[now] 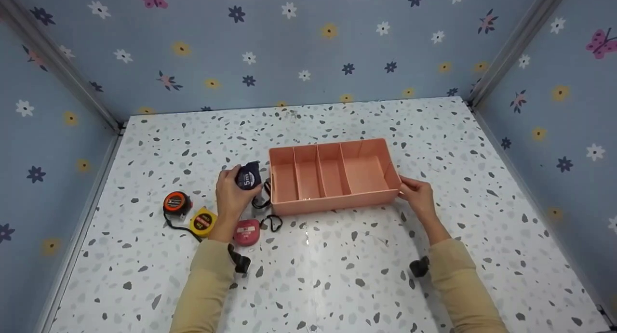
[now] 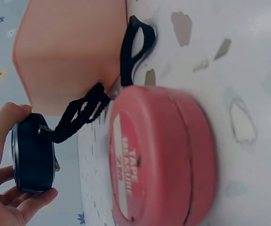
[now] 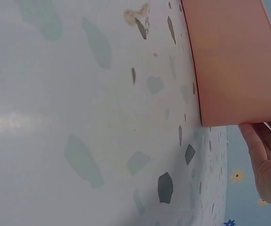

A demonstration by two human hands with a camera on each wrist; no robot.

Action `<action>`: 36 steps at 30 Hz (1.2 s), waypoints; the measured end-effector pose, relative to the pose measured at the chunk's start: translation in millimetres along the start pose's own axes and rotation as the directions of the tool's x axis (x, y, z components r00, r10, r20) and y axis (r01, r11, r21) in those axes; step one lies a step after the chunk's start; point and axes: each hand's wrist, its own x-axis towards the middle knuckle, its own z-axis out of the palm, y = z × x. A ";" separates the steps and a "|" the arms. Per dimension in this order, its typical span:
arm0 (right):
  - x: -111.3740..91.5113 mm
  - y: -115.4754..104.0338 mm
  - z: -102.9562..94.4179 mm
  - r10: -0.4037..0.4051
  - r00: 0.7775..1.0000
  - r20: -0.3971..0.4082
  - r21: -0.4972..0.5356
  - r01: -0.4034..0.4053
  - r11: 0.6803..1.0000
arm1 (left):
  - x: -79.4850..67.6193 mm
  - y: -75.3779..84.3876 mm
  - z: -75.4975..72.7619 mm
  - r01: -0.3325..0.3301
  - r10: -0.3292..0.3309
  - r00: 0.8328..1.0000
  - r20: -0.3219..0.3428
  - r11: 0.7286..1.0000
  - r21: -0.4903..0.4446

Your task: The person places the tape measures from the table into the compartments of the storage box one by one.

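My left hand [image 1: 230, 194] grips a dark blue tape measure [image 1: 248, 177] marked 5m, beside the left end of a pink divided box [image 1: 332, 204]. In the left wrist view, thumb and fingers hold the tape measure's case [image 2: 34, 153] at opposite edges, and its black strap [image 2: 79, 113] hangs towards the box. The fingertips of my right hand [image 1: 420, 197] touch the box's right end wall; in the right wrist view they rest against the wall without curling round it. The box's compartments hold nothing visible.
A red tape measure [image 1: 247, 233] with a black strap lies near my left wrist. Left of it lie a yellow tape measure [image 1: 202, 222] and an orange-and-black one [image 1: 176, 204]. Flowered panels [image 1: 308, 44] border the speckled white table [image 1: 347, 285].
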 end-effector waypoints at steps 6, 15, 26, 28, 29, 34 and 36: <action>0.5 -0.4 0.0 0.016 1.000 -0.007 -0.009 -0.016 1.000 | -4.7 8.8 -2.8 -0.035 0.034 0.999 -0.024 0.998 -0.058; 2.4 -0.4 0.2 0.026 1.000 0.000 -0.010 -0.026 1.000 | -12.8 26.3 -4.3 -0.077 0.071 0.996 -0.056 0.991 -0.112; 6.0 13.0 -0.2 -0.068 0.998 -0.008 0.030 0.068 0.997 | -20.2 50.4 -0.6 -0.144 0.135 0.989 -0.065 0.976 -0.162; 2.9 8.5 -0.4 -0.068 0.998 -0.006 0.052 0.068 0.996 | -21.6 53.5 1.1 -0.140 0.132 0.990 -0.058 0.977 -0.159; 2.5 8.2 -0.5 -0.066 0.998 -0.006 0.045 0.066 0.997 | -22.3 55.0 2.0 -0.139 0.132 0.990 -0.055 0.978 -0.157; 4.2 14.8 -2.2 -0.082 0.997 0.004 0.080 0.081 0.994 | -25.5 64.0 5.1 -0.134 0.129 0.991 -0.043 0.975 -0.175; 2.2 10.5 -0.9 -0.062 0.998 -0.002 0.044 0.062 0.997 | -26.6 67.5 6.2 -0.134 0.128 0.991 -0.041 0.973 -0.187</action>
